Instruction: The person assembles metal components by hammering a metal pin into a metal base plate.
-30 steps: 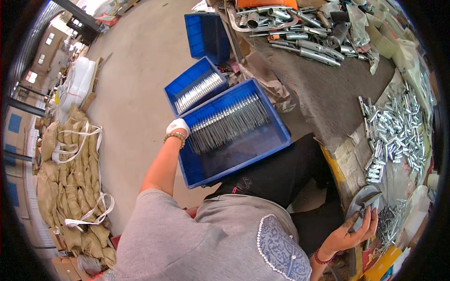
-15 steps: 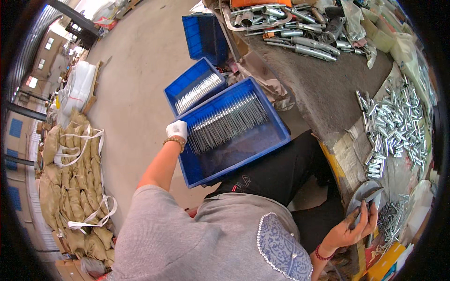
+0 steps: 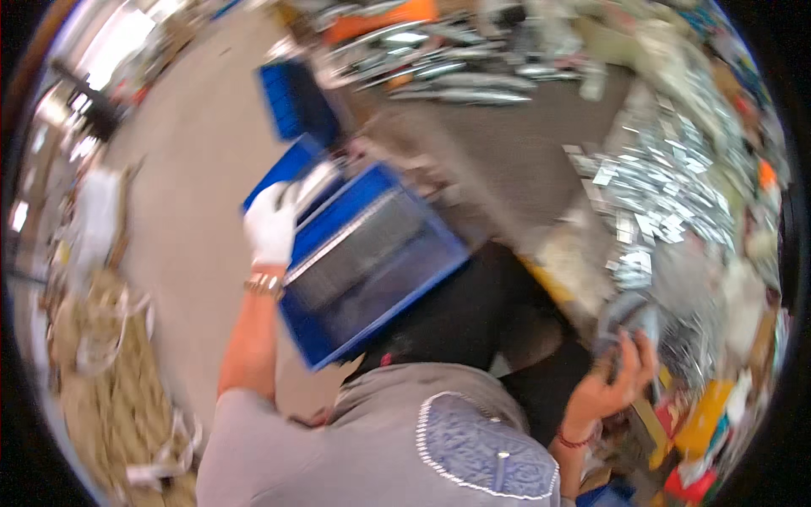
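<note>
Far left, beside the floor [image 3: 182, 177], tan sacks [image 3: 118, 389] with white straps [image 3: 156, 469] lie below a white bundle [image 3: 97, 211]. The left hand [image 3: 274, 221], in a white glove and with a bracelet [image 3: 265, 284] at the wrist, is over the left side of the middle bin [image 3: 281, 166], its fingertips at the bright rods [image 3: 319, 184] there. Blur hides its grip: I cannot tell whether it pinches a rod or is spread. The blue back bin [image 3: 297, 101] stands beyond. To the right, the front bin [image 3: 372, 294], also blue, holds a row of dark rods [image 3: 363, 255] with bright ends; its near edge meets black trousers [image 3: 439, 325]. Next comes the table [image 3: 541, 127], with metal tubes [image 3: 460, 80] and something orange [image 3: 384, 21] at the far end and a heap of small shiny parts [image 3: 659, 190] nearer. The right hand [image 3: 615, 384], bare, with a red bracelet [image 3: 574, 439], has bent fingers at a grey disc [image 3: 639, 308]; whether it pinches anything, I cannot tell. Right of it is a yellow box [image 3: 705, 416].
</note>
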`<control>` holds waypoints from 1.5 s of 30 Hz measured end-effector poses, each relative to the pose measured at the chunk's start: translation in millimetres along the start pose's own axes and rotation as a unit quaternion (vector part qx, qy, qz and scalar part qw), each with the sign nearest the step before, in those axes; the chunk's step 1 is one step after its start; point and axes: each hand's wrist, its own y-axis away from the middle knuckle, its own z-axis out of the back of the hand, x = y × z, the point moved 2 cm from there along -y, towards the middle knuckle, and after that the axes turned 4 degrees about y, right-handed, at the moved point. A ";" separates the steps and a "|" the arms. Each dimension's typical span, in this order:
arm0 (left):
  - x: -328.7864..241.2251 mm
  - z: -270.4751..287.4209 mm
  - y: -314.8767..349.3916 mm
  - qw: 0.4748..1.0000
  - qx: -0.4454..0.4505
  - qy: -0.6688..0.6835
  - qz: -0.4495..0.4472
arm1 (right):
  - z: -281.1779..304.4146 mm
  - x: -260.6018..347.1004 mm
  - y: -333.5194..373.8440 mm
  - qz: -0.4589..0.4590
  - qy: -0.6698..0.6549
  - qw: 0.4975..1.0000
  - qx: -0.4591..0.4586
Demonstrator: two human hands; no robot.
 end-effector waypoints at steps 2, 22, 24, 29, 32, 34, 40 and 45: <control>-77.1 -7.7 1.8 0.992 0.037 0.124 -0.017 | -1.6 4.5 -1.7 -0.027 -0.056 0.998 0.025; -367.1 -142.5 26.2 0.835 0.322 0.113 -0.432 | 62.1 -22.4 29.3 -0.182 -0.123 0.975 -0.028; -364.6 -136.3 21.9 0.821 0.352 0.122 -0.433 | 61.1 -24.3 26.3 -0.152 -0.128 0.980 -0.022; -349.9 -142.5 26.3 0.800 0.323 0.209 -0.461 | 76.4 -34.2 15.3 -0.149 -0.141 0.979 -0.011; -348.9 -124.2 42.1 0.803 0.302 0.244 -0.452 | 91.7 -79.9 4.9 -0.163 0.006 0.986 -0.032; -350.3 -109.6 59.5 0.797 0.328 0.291 -0.415 | 103.5 -110.8 -9.3 -0.158 0.102 0.981 -0.046; -364.5 -78.2 117.3 0.745 0.355 0.298 -0.479 | 95.6 -160.6 -29.8 -0.054 0.240 0.968 0.045; -371.9 -76.8 143.0 0.722 0.383 0.304 -0.490 | 90.3 -168.6 -31.5 0.005 0.256 0.963 0.077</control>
